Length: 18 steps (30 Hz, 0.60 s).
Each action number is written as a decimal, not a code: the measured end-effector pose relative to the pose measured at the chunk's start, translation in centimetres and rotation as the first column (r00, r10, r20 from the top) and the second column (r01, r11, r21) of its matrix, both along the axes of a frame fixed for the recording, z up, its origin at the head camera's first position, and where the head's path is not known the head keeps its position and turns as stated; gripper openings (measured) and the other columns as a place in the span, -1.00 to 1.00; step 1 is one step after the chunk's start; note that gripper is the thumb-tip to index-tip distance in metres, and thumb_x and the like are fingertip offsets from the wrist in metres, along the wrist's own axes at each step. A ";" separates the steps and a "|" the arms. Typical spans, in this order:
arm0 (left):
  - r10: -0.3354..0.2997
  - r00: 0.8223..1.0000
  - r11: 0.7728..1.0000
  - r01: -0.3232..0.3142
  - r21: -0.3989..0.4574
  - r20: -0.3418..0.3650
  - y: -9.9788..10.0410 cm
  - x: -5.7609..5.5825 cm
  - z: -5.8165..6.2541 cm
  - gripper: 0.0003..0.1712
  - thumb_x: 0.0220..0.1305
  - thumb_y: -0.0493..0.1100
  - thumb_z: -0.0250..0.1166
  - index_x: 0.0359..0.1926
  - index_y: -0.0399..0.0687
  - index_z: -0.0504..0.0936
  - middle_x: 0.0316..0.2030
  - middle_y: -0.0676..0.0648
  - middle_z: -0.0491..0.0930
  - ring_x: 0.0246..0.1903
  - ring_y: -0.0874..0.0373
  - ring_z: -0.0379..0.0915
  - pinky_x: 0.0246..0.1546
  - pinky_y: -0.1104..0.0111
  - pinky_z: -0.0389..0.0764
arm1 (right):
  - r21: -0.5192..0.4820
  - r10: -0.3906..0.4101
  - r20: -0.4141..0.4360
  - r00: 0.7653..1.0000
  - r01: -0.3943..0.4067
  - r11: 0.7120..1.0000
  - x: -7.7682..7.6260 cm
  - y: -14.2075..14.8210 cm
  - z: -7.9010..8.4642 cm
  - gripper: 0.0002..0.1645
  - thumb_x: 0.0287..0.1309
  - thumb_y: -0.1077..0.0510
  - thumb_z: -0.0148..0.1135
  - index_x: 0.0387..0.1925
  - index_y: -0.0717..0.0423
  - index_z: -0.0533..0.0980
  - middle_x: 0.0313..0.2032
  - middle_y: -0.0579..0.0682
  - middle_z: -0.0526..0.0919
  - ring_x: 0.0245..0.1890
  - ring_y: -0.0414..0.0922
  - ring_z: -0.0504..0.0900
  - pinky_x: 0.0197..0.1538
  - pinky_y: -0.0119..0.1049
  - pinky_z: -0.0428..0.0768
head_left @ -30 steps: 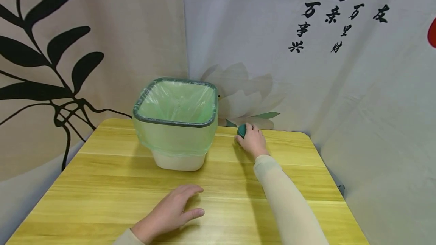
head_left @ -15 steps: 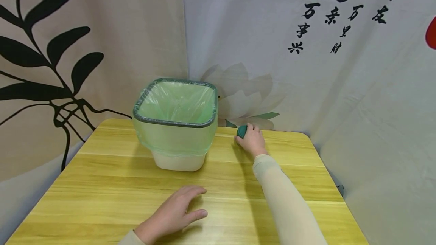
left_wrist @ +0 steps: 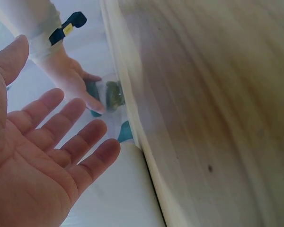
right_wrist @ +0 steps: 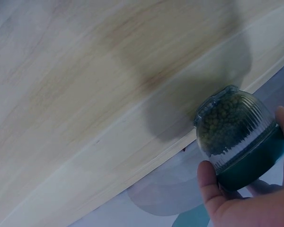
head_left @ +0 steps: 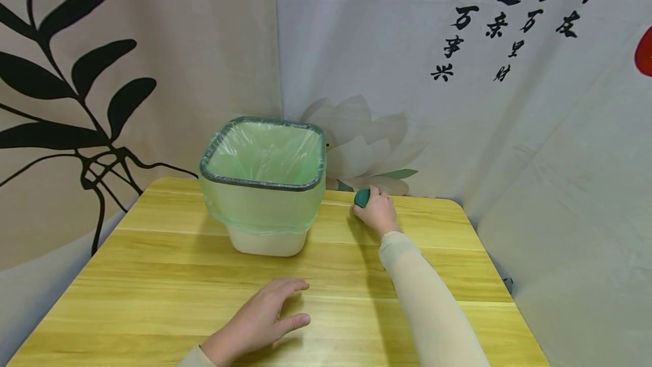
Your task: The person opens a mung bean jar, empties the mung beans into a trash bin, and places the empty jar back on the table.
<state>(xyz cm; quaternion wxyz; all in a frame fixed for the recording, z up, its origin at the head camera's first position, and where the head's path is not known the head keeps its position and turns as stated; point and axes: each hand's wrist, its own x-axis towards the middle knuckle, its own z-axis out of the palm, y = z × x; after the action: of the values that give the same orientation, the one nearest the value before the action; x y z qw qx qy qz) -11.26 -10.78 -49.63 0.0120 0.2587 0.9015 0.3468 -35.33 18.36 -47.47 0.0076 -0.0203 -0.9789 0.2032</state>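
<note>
At the far side of the table, my right hand [head_left: 378, 213] grips a small clear ribbed jar [right_wrist: 229, 125] by its dark green lid [head_left: 361, 197]. The right wrist view shows small greenish, bean-like grains inside the jar, with thumb and fingers round the lid. The jar's base is at the table surface; I cannot tell whether it touches. My left hand [head_left: 261, 315] hovers near the table's front with nothing in it, palm turned toward the right and fingers relaxed. In the left wrist view its fingers [left_wrist: 87, 142] are spread, and the jar appears small beyond them.
A whitish bin [head_left: 267, 244] with a green plastic liner [head_left: 260, 208] and a dark rim ring stands left of the jar. The yellow wooden table [head_left: 153, 293] ends at the back against a printed cloth backdrop [head_left: 351, 44].
My left hand shifted slightly to the right between the first two frames, then stayed still. The right hand keeps its grip on the jar in almost the same place.
</note>
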 end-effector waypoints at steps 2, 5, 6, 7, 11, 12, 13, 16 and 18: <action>-0.001 1.000 1.000 0.001 0.001 0.004 0.0 0.0 0.1 -0.31 0.45 0.29 0.33 0.39 0.01 0.56 0.36 -0.04 0.61 0.38 -0.03 0.53 0.33 -0.09 0.60 | 0.002 0.001 0.001 1.000 -0.001 1.000 0.0 0.0 0.0 0.11 0.34 -0.28 0.39 0.65 0.15 0.13 0.45 0.44 0.36 0.44 0.41 0.39 0.38 0.30 0.55; -0.002 1.000 1.000 0.002 0.000 0.004 0.0 0.0 0.1 -0.31 0.45 0.30 0.33 0.39 0.01 0.56 0.36 -0.03 0.61 0.38 -0.02 0.53 0.33 -0.08 0.60 | -0.007 -0.001 -0.002 1.000 0.001 1.000 0.0 0.0 0.0 0.12 0.33 -0.27 0.40 0.65 0.14 0.13 0.45 0.43 0.36 0.44 0.40 0.39 0.39 0.31 0.54; -0.003 1.000 1.000 0.003 -0.001 0.004 0.0 0.0 0.0 -0.31 0.45 0.30 0.33 0.39 0.01 0.56 0.36 -0.03 0.61 0.37 -0.02 0.53 0.33 -0.08 0.60 | -0.013 -0.001 -0.005 1.000 0.000 1.000 0.0 0.1 0.0 0.12 0.33 -0.27 0.40 0.65 0.14 0.13 0.45 0.43 0.36 0.44 0.41 0.39 0.39 0.31 0.54; -0.003 1.000 1.000 0.003 -0.002 0.003 0.0 0.0 0.0 -0.31 0.45 0.30 0.32 0.39 0.01 0.56 0.36 -0.03 0.61 0.37 -0.02 0.53 0.33 -0.08 0.60 | -0.017 0.000 -0.008 1.000 0.000 1.000 0.0 0.1 0.0 0.12 0.33 -0.27 0.41 0.65 0.13 0.13 0.45 0.43 0.36 0.44 0.40 0.40 0.38 0.31 0.54; -0.004 1.000 1.000 0.004 -0.002 0.001 0.0 -0.1 -0.1 -0.30 0.46 0.32 0.31 0.39 0.02 0.56 0.36 -0.02 0.61 0.37 -0.02 0.53 0.33 -0.08 0.61 | -0.040 -0.005 -0.027 1.000 0.004 0.999 0.1 0.3 -0.1 0.13 0.31 -0.27 0.42 0.65 0.11 0.12 0.43 0.43 0.37 0.41 0.40 0.43 0.36 0.32 0.55; -0.005 1.000 1.000 0.005 -0.003 0.000 0.0 -0.1 -0.1 -0.30 0.46 0.32 0.31 0.39 0.03 0.56 0.36 -0.02 0.61 0.37 -0.01 0.53 0.33 -0.07 0.61 | -0.049 -0.006 -0.033 0.999 0.004 0.999 0.1 0.4 -0.2 0.13 0.30 -0.26 0.42 0.65 0.11 0.12 0.42 0.43 0.38 0.40 0.40 0.44 0.36 0.32 0.56; -0.006 1.000 1.000 0.006 -0.003 -0.002 0.0 -0.1 -0.1 -0.30 0.46 0.33 0.30 0.39 0.02 0.56 0.36 -0.02 0.61 0.37 -0.02 0.53 0.33 -0.07 0.61 | -0.058 -0.009 -0.038 0.999 0.007 0.998 0.1 0.5 -0.2 0.13 0.30 -0.26 0.42 0.65 0.10 0.12 0.41 0.43 0.39 0.39 0.40 0.45 0.35 0.32 0.56; -0.008 1.000 1.000 0.008 -0.003 -0.008 0.0 -0.1 -0.1 -0.31 0.46 0.32 0.31 0.39 0.03 0.56 0.36 -0.02 0.61 0.37 -0.02 0.54 0.33 -0.07 0.61 | -0.087 -0.016 -0.053 0.998 0.011 0.996 0.1 0.9 -0.3 0.14 0.29 -0.25 0.42 0.66 0.10 0.11 0.40 0.44 0.40 0.38 0.41 0.46 0.35 0.33 0.56; -0.009 1.000 1.000 0.009 -0.004 -0.013 0.0 -0.1 -0.1 -0.31 0.46 0.32 0.31 0.39 0.03 0.56 0.35 -0.03 0.62 0.37 -0.02 0.54 0.33 -0.07 0.61 | -0.100 -0.019 -0.058 0.998 0.013 0.995 0.2 1.1 -0.2 0.14 0.29 -0.25 0.42 0.66 0.09 0.10 0.41 0.45 0.39 0.38 0.42 0.45 0.36 0.33 0.55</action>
<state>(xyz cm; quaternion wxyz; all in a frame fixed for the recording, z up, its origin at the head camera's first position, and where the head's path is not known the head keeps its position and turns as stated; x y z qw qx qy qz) -11.36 -10.79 -49.76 0.0081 0.2648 0.9010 0.3434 -35.16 19.46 -47.66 0.0368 -0.0225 -0.9667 0.2524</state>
